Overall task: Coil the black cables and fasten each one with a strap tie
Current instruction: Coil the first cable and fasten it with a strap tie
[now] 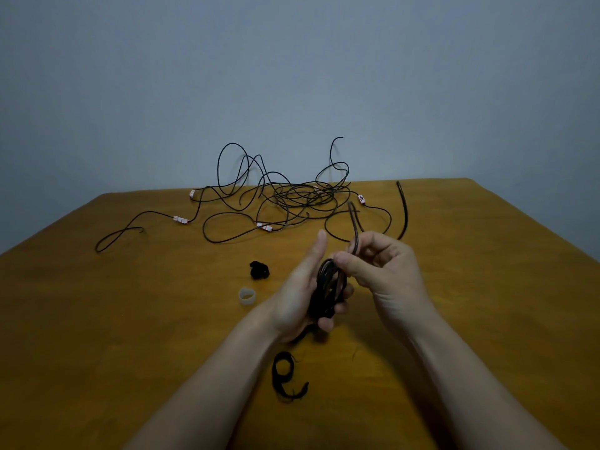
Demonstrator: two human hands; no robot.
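My left hand (300, 289) holds a small coil of black cable (326, 289) upright above the table's middle, its lower fingers curled round the coil and its thumb pointing up. My right hand (381, 269) pinches the loose part of the same cable (355, 233) just above the coil; that strand arcs up and away. A large tangle of black cables (292, 196) with white-and-red tags lies at the far side. A black strap tie (259, 270) sits bunched left of my hands, another black strap (287, 378) lies curled near the front, and a translucent white band (246, 296) stands between them.
The wooden table (130, 319) ends close behind the cable tangle, against a grey wall. A thick dark cable piece (404, 209) curves along the far right of the tabletop. One cable end (118, 237) trails out to the far left.
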